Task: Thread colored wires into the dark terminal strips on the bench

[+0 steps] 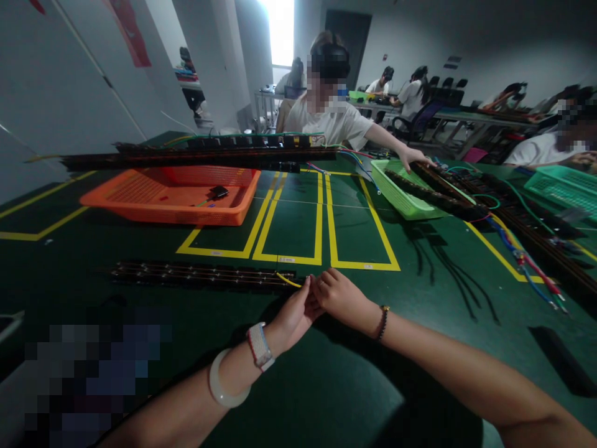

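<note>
My left hand and my right hand meet over the table, fingertips pinched together. A short yellow wire runs into the pinch, and its far end is hidden by my fingers. It comes from the right end of a long dark strip with rows of small shiny points, lying flat to the left of my hands. My left wrist carries a woven watch band and a pale bangle. On the right one is a dark beaded bracelet.
An orange basket holds a small black part, with long dark strips spanning above it. Across the table, a person's hand touches strips over a green basket. Coloured wires hang at right. A black piece lies nearer.
</note>
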Demonstrator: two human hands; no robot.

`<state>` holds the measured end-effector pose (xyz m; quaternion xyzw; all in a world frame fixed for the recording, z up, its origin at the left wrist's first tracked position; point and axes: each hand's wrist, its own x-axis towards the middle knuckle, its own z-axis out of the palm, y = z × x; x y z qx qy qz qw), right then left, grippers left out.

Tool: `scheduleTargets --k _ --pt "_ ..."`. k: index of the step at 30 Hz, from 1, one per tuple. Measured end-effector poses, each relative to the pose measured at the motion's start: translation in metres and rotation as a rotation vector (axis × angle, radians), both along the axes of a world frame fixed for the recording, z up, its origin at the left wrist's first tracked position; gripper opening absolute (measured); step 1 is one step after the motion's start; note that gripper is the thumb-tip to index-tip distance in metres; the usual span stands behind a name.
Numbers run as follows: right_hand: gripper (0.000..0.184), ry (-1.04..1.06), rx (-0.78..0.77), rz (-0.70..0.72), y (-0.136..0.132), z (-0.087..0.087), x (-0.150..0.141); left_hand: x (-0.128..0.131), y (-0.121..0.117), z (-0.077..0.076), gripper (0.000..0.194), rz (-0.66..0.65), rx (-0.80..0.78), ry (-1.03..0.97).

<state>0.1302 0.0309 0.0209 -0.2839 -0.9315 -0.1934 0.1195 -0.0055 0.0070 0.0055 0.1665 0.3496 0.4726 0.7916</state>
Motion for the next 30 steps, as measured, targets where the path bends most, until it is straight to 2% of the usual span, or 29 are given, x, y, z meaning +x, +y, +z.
scheduleTargets --k 5,9,13,17,19,21,25,27,30 --pt "0.021 0.073 -0.055 -0.076 -0.014 -0.012 -0.004 0.001 0.001 -0.005 0.012 0.04 -0.008 -0.013" --pt "0.023 0.145 -0.17 -0.07 -0.015 -0.006 0.005 0.002 0.0 -0.004 0.011 0.014 0.02 -0.024" --pt "0.019 0.346 -0.491 -0.087 0.001 0.011 0.022 0.0 0.001 0.0 0.02 -0.053 0.023 -0.028" --pt "0.03 0.465 -0.825 -0.322 0.026 0.023 0.042 -0.002 0.002 0.001 0.034 -0.123 0.013 -0.073" --pt "0.04 0.468 -1.047 -0.383 0.035 0.023 0.049 -0.003 0.002 0.001 0.036 -0.132 0.02 -0.094" --pt "0.048 0.481 -1.336 -0.317 0.039 0.021 0.052 -0.003 0.003 0.001 0.036 -0.136 0.029 -0.103" --pt "0.052 0.527 -1.844 -0.05 0.038 0.008 0.053 -0.002 0.002 0.003 0.041 -0.158 0.057 -0.093" --pt "0.049 0.555 -2.008 0.039 0.037 0.002 0.05 -0.002 0.003 0.004 0.043 -0.164 0.068 -0.089" --pt "0.041 0.626 -2.127 0.098 0.035 -0.004 0.047 -0.002 0.002 0.006 0.042 -0.151 0.056 -0.099"
